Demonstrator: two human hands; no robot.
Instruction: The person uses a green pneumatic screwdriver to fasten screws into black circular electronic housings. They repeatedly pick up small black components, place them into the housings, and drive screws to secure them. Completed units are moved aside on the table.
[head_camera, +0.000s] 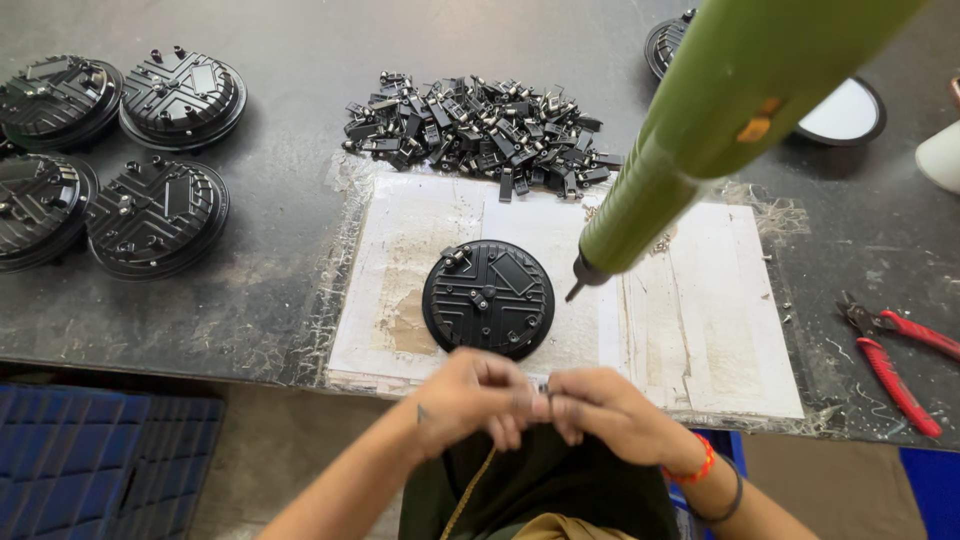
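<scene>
Far off to the left of where the hands meet, four finished black round housings (115, 155) sit in a cluster on the dark bench (290, 80). Below that edge is a blue crate (95, 460).

The left hand (470, 400) is curled, fingertips pinched toward the right hand; the right hand (600, 410) meets it fingertip to fingertip just off the near edge of the bench. Something small and dark (543, 387) sits between the fingertips, too small to make out, and I cannot tell which hand really has hold of it.

Just beyond the grip lies a black round housing (488, 298), ribbed side up, on a worn white mat (700, 330). Farther back is a heap of small black clips (475, 130).

Up and right of the grip hangs a green powered screwdriver (700, 130), tip down near the housing. Far right lie red-handled pliers (895, 350).
</scene>
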